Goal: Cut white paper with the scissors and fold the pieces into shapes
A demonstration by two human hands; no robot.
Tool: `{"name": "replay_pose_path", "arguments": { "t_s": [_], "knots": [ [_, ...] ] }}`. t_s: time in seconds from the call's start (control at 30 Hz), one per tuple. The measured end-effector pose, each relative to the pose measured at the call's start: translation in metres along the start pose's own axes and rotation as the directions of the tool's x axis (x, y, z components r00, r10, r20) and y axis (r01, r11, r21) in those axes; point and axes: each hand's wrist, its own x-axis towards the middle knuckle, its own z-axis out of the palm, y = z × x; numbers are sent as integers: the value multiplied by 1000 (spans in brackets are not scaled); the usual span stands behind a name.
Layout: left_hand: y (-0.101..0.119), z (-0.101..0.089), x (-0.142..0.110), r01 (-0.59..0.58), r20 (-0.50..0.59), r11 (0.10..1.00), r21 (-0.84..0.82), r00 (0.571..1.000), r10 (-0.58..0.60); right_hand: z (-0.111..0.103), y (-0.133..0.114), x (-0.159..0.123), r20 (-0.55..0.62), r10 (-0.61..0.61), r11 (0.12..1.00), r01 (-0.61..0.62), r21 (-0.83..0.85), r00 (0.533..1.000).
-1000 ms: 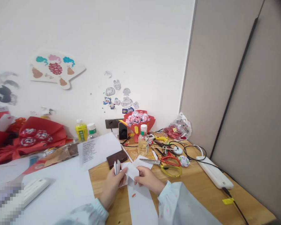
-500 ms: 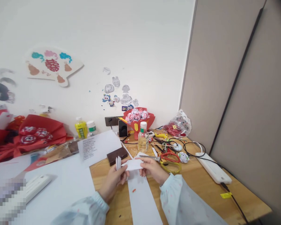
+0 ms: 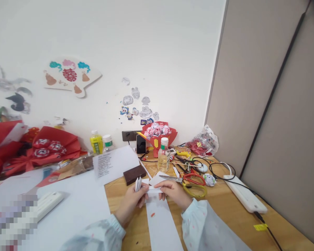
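Between my two hands a small piece of white paper (image 3: 154,190) is held, its near edge turned in a fold. My left hand (image 3: 135,197) pinches its left end and also keeps a folded stack of paper (image 3: 138,184) upright between thumb and fingers. My right hand (image 3: 173,191) grips the right end, with thumb and fingers closed on it. Under the hands a long white paper strip (image 3: 163,226) lies on the table, with a small orange mark near its top. Scissors with red handles (image 3: 193,179) lie just beyond my right hand.
A dark brown block (image 3: 134,174) and a clear bottle (image 3: 163,157) stand behind the hands. Yellow-handled scissors (image 3: 196,190), cables and a white power strip (image 3: 244,193) lie to the right. Large white sheets (image 3: 75,209) cover the left. A red bouquet (image 3: 158,134) stands at the back.
The paper between my hands was flatter; its edge is now folded over. The whole view has shifted slightly, so things appear further right and a little lower.
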Motion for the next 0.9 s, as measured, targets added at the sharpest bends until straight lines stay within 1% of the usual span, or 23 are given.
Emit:
{"name": "replay_pose_path", "arguments": {
  "t_s": [0.13, 0.27, 0.4, 0.53, 0.6, 0.77, 0.9],
  "knots": [
    [-5, 2, 0, -38, 12, 992, 118, 999, 36, 2, -1, -3, 41, -9, 991, 14, -132, 999],
    [-6, 3, -1, -33, 35, 972, 231, 999, 26, 8, -1, -2, 2, 0, 968, 0, -251, 1000],
    [-7, 3, -1, -37, 35, 967, 252, 999, 29, 9, -4, 0, 18, -8, 961, 13, -276, 1000],
    [-8, 2, 1, -31, 72, 967, 252, 997, 13, 9, -10, -1, 46, 10, 964, 3, -265, 999],
    [-8, 3, 0, -45, 87, 968, 246, 996, 24, 9, -12, -1, 50, 10, 967, 3, -256, 999],
    [-5, 6, -4, -54, 47, 963, 265, 998, 43, 12, -11, -2, -1, 29, 961, -28, -277, 1000],
    [-4, 6, -5, -90, 37, 948, 304, 996, 83, 14, -8, -1, -15, -17, 939, 11, -344, 1000]
  ]
}}
